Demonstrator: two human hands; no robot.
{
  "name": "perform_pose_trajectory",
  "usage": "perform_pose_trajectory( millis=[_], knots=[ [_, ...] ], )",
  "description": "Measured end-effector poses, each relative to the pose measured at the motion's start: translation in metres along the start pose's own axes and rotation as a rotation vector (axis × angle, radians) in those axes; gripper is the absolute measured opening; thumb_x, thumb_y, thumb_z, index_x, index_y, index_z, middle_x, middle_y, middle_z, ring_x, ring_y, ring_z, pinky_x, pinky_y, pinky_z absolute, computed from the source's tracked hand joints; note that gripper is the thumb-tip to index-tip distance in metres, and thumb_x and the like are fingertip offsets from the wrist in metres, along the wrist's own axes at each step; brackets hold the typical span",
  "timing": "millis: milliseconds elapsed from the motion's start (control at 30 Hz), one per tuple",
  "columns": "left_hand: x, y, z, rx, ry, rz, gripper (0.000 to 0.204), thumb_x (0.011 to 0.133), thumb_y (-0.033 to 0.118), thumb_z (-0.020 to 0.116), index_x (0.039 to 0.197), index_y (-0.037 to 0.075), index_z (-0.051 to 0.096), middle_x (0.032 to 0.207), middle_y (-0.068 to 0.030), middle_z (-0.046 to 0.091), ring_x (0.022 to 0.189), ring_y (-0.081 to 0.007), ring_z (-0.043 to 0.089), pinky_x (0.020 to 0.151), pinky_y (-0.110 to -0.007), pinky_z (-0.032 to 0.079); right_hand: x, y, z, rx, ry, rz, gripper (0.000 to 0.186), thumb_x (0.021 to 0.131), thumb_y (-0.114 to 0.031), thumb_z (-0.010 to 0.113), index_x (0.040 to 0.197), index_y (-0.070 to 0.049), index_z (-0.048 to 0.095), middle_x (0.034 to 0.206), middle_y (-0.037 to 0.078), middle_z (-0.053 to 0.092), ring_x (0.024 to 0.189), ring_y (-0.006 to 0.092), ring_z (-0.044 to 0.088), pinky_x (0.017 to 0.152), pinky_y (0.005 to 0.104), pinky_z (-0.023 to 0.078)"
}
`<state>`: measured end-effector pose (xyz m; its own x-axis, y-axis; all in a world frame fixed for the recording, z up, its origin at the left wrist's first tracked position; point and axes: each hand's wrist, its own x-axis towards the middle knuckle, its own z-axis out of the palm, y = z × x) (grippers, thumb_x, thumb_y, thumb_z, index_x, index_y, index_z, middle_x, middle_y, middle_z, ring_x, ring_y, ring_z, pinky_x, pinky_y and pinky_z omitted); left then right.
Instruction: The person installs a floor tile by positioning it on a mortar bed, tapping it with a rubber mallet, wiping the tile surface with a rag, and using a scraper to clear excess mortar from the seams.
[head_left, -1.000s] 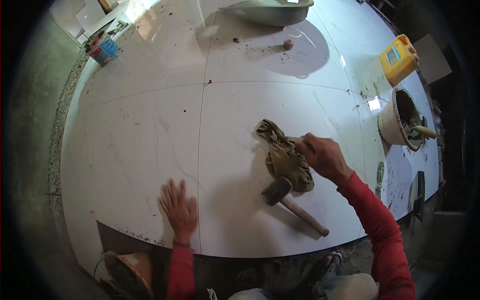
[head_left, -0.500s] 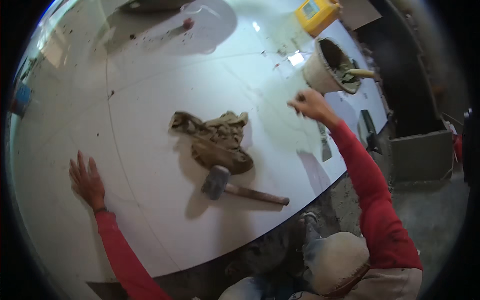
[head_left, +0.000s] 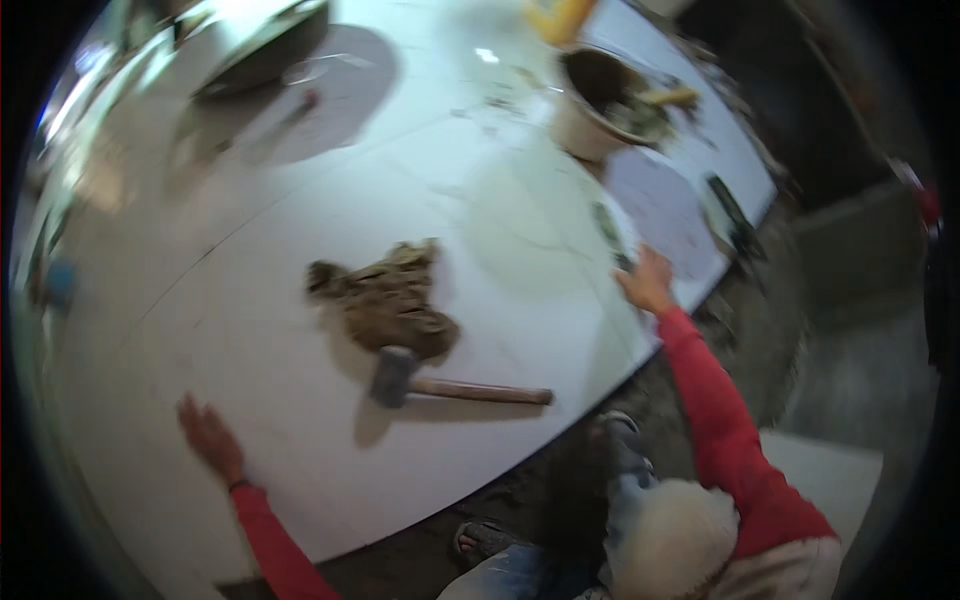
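Note:
My left hand [head_left: 212,440] rests on the large white slab [head_left: 270,330] at the left, fingers stretched out and holding nothing. On the right, my right hand [head_left: 648,280] is at the near end of a narrow, grey-green flat tool [head_left: 605,225] lying on the slab; its thumb and fingers close around that end, though motion blurs them. Between my hands lies a crumpled brown cloth [head_left: 395,300]. A mallet with a dark head [head_left: 393,376] and a wooden handle [head_left: 485,391] lies just nearer to me, its head against the cloth.
A mortar-smeared bucket [head_left: 590,120] with a pale handle [head_left: 670,97] sticking out stands far right, a yellow container [head_left: 560,18] behind it. A dark-handled tool [head_left: 735,215] lies by the right edge. A dark, shallow vessel [head_left: 270,50] is at the far left.
My right hand has come down from beside the bucket to the flat tool. The view has shifted, moving the bucket and cloth leftward in the picture; my left hand stays flat on the slab.

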<state>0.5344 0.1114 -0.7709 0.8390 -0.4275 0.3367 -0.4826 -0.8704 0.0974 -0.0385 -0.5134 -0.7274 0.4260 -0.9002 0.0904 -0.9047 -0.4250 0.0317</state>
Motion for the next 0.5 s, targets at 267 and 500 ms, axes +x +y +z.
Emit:
perform_pose_trajectory(
  millis=[267,500],
  knots=[
    [-0.029,-0.008,-0.054,0.031,-0.104,-0.316,0.056,0.106,0.044,0.044,0.159,0.028,0.038,0.168,-0.0100,0.026,0.155,-0.0327,0.022,0.123,-0.057,0.015,0.010,-0.119,-0.136,1.151,-0.518,0.110,0.031,0.098,-0.036,0.068,0.099,-0.005,0.069,0.078,0.003,0.065,0.064,0.0111,0.060,0.054,0.0292,0.046],
    [-0.031,-0.004,-0.058,0.036,-0.169,-0.452,0.059,0.105,0.052,0.044,0.160,0.033,0.033,0.170,-0.0078,0.021,0.157,-0.0316,0.018,0.125,-0.058,0.009,0.009,-0.441,-0.155,0.991,-1.053,-0.833,0.048,0.104,-0.047,0.055,0.095,-0.002,0.070,0.076,0.001,0.064,0.072,0.0094,0.056,0.065,0.0284,0.046]
  ],
)
